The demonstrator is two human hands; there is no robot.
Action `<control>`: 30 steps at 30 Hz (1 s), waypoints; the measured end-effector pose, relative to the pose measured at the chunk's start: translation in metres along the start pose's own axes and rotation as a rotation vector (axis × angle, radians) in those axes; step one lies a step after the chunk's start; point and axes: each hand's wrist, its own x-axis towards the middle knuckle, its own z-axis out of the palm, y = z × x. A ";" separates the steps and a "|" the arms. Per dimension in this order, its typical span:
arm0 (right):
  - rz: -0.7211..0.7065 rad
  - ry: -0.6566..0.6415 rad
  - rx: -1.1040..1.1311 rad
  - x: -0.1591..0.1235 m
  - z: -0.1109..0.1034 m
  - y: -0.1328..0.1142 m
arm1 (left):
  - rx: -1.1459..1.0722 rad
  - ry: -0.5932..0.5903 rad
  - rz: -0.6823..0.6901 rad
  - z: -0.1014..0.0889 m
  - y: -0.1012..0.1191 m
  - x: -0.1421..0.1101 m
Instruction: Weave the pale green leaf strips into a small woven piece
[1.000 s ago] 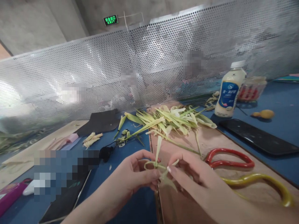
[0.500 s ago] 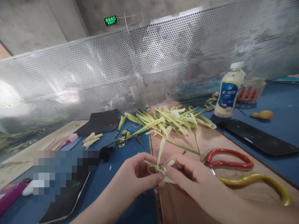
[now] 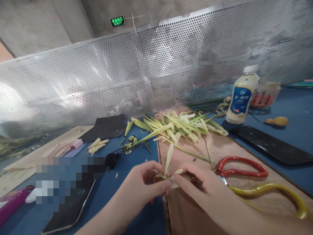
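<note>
My left hand (image 3: 149,182) and my right hand (image 3: 198,184) meet low in the middle of the view, fingertips almost touching. Between them they pinch a small bunch of pale green corn husk strips (image 3: 168,160), one strip standing up and a shorter end poking out by the right thumb. My fingers hide where the strips cross. Behind the hands, a heap of loose corn husk (image 3: 183,125) lies on a brown board (image 3: 186,212). To the right of my right hand rest scissors (image 3: 242,166) with one red and one yellow handle; their blades are mostly hidden.
At right stand a milky bottle (image 3: 241,98) and a clear tub (image 3: 265,94), near a black phone (image 3: 271,145) and a small gourd (image 3: 278,121). Another phone (image 3: 73,205) lies at left. A perforated metal screen (image 3: 110,75) closes off the back of the blue table (image 3: 137,215).
Both hands stay nearly in place, still pinching the husk strips. The right fingers have closed in slightly, and less husk shows below them. The view has shifted a little.
</note>
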 end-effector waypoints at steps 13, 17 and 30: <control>-0.211 0.184 -0.170 -0.010 -0.007 -0.001 | -0.118 0.058 -0.044 -0.003 -0.004 0.006; -0.357 0.191 -0.245 -0.010 -0.007 -0.002 | -0.167 0.093 -0.050 -0.001 -0.005 0.007; -0.548 0.113 -0.261 -0.007 -0.012 0.005 | 0.083 0.052 0.087 -0.003 -0.008 0.003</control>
